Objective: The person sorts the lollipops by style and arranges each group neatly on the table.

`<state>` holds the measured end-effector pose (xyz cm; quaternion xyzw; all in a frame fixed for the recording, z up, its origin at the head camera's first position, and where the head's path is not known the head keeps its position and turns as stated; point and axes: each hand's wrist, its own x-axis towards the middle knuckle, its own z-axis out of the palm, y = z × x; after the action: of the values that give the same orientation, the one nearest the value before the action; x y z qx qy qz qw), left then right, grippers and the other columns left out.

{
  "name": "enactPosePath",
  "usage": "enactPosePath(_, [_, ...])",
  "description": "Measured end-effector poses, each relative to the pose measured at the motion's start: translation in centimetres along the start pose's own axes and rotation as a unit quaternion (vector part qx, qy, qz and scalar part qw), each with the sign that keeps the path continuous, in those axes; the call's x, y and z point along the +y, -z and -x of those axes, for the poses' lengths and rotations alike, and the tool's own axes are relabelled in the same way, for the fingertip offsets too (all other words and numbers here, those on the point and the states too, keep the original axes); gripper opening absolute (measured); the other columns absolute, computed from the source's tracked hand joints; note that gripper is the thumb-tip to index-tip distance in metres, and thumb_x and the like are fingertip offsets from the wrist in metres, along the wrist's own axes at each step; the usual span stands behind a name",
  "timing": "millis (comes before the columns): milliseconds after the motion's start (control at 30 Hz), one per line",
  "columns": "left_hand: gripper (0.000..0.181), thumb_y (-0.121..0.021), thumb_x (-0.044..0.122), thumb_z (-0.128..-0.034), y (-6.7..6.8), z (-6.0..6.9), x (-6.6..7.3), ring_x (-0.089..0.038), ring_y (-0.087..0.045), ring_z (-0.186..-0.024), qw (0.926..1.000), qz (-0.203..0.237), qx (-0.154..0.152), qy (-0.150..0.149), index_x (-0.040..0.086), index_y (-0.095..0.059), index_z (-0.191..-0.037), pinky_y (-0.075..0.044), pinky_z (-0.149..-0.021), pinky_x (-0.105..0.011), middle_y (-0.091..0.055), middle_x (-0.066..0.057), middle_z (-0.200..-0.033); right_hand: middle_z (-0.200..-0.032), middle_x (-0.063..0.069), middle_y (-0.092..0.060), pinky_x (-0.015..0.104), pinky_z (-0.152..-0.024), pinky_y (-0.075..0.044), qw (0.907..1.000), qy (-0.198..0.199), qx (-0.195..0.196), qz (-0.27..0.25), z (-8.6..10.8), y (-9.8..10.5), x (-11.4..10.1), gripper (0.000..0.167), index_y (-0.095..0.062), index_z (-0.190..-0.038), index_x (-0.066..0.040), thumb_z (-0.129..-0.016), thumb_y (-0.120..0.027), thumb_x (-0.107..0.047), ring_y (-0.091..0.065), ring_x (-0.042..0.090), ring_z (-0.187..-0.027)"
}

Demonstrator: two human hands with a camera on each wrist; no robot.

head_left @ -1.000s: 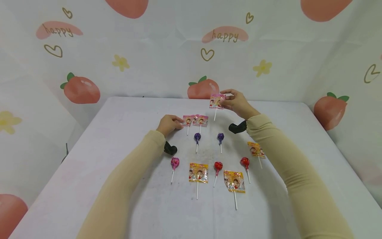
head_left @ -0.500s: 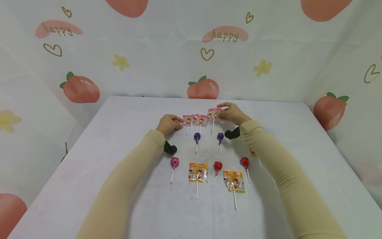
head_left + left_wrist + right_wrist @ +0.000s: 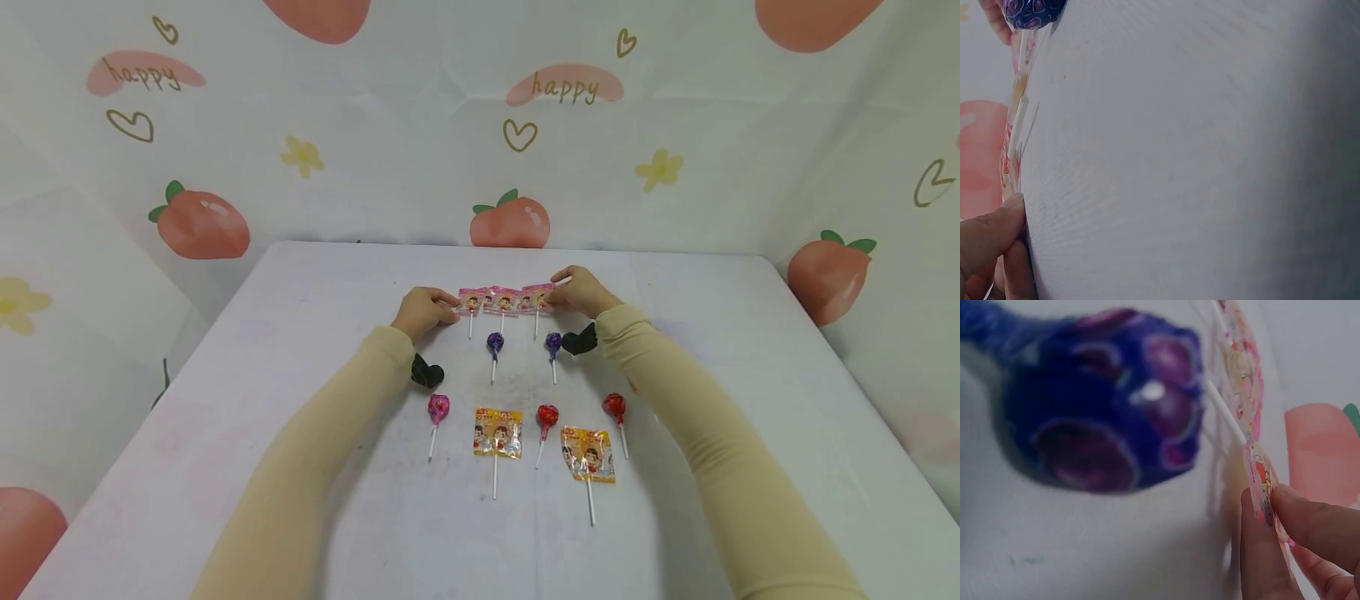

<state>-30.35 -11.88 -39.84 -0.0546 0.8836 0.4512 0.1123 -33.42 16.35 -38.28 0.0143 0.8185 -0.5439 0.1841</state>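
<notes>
Three pink-wrapped flat lollipops stand side by side in a row near the table's back: the left one [image 3: 471, 301], the middle one [image 3: 502, 301] and the right one [image 3: 534, 297]. My left hand [image 3: 426, 313] pinches the outer edge of the left packet; in the left wrist view, thumb and fingers [image 3: 997, 234] meet at its wrapper. With thumb and finger, my right hand [image 3: 583, 292] pinches the right packet's outer edge, as the right wrist view shows on its wrapper [image 3: 1262, 481]. Two purple lollipops [image 3: 495, 342] [image 3: 553, 342] lie just in front of the row.
Nearer me lie a pink ball lollipop [image 3: 438, 407], two red ones [image 3: 547, 416] [image 3: 614, 406] and two yellow packets [image 3: 498, 432] [image 3: 588, 455]. My right sleeve mostly hides another yellow item. Black bands [image 3: 427, 372] [image 3: 580, 340] are at both wrists.
My right hand has come down and slightly left with its pink packet, which is now level with and beside the middle one. The left hand has stayed in place. My right sleeve now covers the far-right yellow packet.
</notes>
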Motion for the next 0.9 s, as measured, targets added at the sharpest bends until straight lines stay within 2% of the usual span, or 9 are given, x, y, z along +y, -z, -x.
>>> enactPosePath(67, [0.025, -0.075, 0.015, -0.0837, 0.0, -0.03, -0.06, -0.017, -0.048, -0.078, 1.0, 0.001, 0.001, -0.002, 0.014, -0.073, -0.109, -0.039, -0.075, -0.028, -0.059, -0.003, -0.081, -0.096, 0.011, -0.058, 0.014, -0.064, -0.046, 0.9997, -0.002, 0.006, 0.024, 0.04, 0.03, -0.06, 0.047, -0.04, -0.132, 0.011, -0.091, -0.062, 0.001, -0.056, 0.001, -0.068])
enactPosePath(200, [0.026, -0.075, 0.014, -0.0837, -0.03, -0.05, -0.09, -0.017, -0.049, -0.078, 1.0, 0.0, 0.002, 0.0, 0.013, -0.073, -0.109, -0.039, -0.075, -0.028, -0.059, -0.002, -0.08, -0.102, 0.014, -0.057, 0.015, -0.063, -0.047, 0.9992, -0.016, 0.01, 0.037, 0.23, 0.01, -0.22, 0.047, -0.042, -0.132, 0.009, -0.091, -0.063, -0.001, -0.057, 0.002, -0.066])
enactPosePath(333, [0.026, -0.075, 0.014, -0.084, -0.05, -0.03, -0.02, -0.017, -0.05, -0.079, 1.0, -0.001, 0.0, 0.004, 0.014, -0.073, -0.109, -0.04, -0.075, -0.028, -0.061, -0.003, -0.083, -0.1, 0.012, -0.056, 0.017, -0.063, -0.049, 0.9981, -0.026, 0.011, 0.054, 0.37, 0.11, -0.26, 0.047, -0.044, -0.131, 0.006, -0.09, -0.065, -0.003, -0.057, 0.004, -0.064])
enactPosePath(567, [0.026, -0.075, 0.013, -0.0832, 0.09, -0.02, 0.04, -0.017, -0.05, -0.08, 1.0, 0.002, -0.001, 0.003, 0.013, -0.073, -0.109, -0.04, -0.075, -0.028, -0.061, -0.004, -0.085, -0.099, 0.011, -0.057, 0.019, -0.062, -0.048, 0.9951, -0.021, 0.017, 0.095, 0.18, 0.38, -0.07, 0.046, -0.048, -0.128, 0.003, -0.089, -0.069, -0.008, -0.053, 0.006, -0.063])
enactPosePath(900, [0.026, -0.076, 0.013, -0.0827, 0.07, -0.1, 0.02, -0.017, -0.049, -0.081, 1.0, -0.004, 0.0, 0.003, 0.014, -0.073, -0.108, -0.039, -0.075, -0.028, -0.061, -0.003, -0.083, -0.097, 0.01, -0.057, 0.017, -0.058, -0.045, 0.992, -0.033, 0.023, 0.12, -0.04, 0.37, -0.07, 0.044, -0.052, -0.127, 0.002, -0.088, -0.07, -0.009, -0.052, 0.005, -0.06])
